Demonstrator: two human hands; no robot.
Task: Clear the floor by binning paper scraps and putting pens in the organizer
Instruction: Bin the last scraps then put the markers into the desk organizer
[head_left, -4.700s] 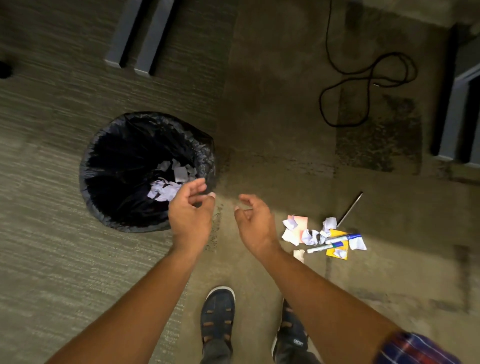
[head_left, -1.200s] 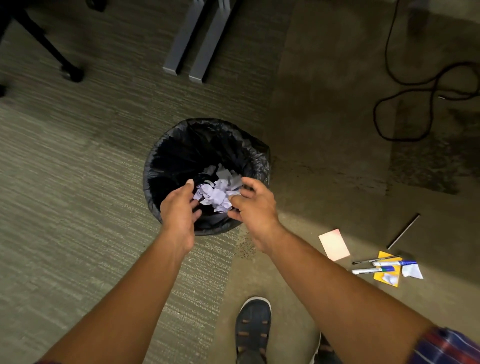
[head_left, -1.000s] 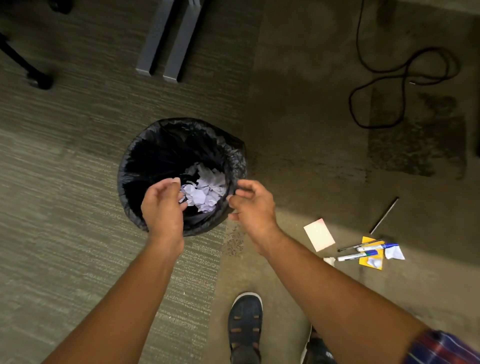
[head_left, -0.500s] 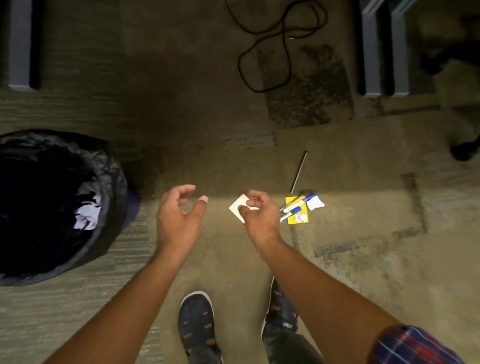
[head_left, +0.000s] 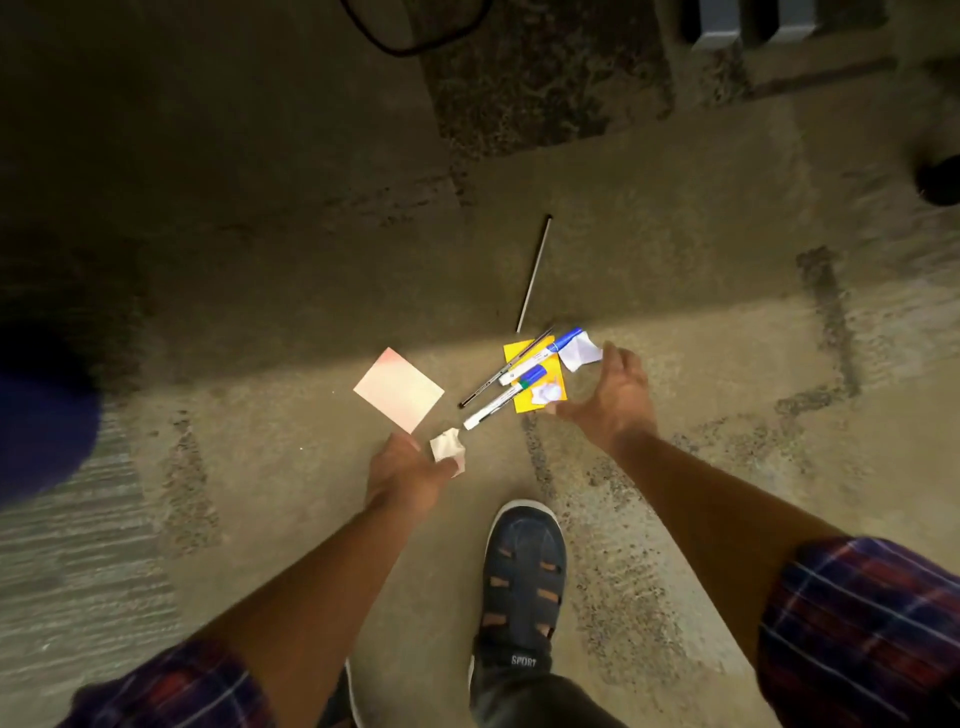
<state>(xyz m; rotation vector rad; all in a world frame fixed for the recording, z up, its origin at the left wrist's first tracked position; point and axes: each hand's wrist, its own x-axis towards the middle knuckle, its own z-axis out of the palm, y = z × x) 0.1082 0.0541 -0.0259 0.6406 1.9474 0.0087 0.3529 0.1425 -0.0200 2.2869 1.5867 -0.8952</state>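
- Head view: a dark rounded shape sits cut off at the left edge, too blurred to identify; the organizer cannot be seen.
- The yellow note is the landmark. Three pens lie across and beside it, long axes slanting from lower left to upper right; a thin rod points away above it.
- A pink note lies left of the yellow note; crumpled white scraps sit on it and at its upper right.
- The left hand, below-left of the yellow note, touches a small crumpled scrap; whether it grips is unclear. The right hand hovers spread open beside the note's right edge, holding nothing.
- A dark shoe stands below.
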